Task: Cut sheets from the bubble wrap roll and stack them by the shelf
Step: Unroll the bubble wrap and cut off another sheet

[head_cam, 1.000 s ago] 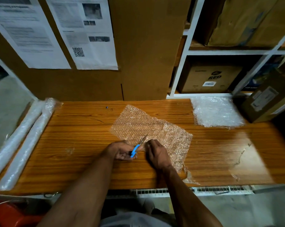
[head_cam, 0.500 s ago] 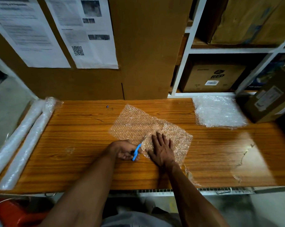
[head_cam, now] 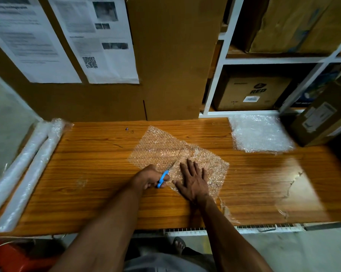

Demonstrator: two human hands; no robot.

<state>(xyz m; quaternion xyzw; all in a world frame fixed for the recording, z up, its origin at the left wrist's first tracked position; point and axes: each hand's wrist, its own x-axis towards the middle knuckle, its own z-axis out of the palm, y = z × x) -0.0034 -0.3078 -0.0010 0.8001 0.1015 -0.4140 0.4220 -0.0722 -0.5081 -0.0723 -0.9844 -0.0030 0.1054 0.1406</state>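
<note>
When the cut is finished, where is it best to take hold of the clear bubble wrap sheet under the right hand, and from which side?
Probably the far left corner of the clear bubble wrap sheet, approached from the left. It lies flat and free there, away from the blue-handled scissors in the left hand and the flat right hand.

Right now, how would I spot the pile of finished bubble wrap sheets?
Find the white shelf behind the wooden table. At its foot, on the table's far right corner, lies the stack of sheets. It looks whiter and thicker than the single sheet mid-table.
</note>
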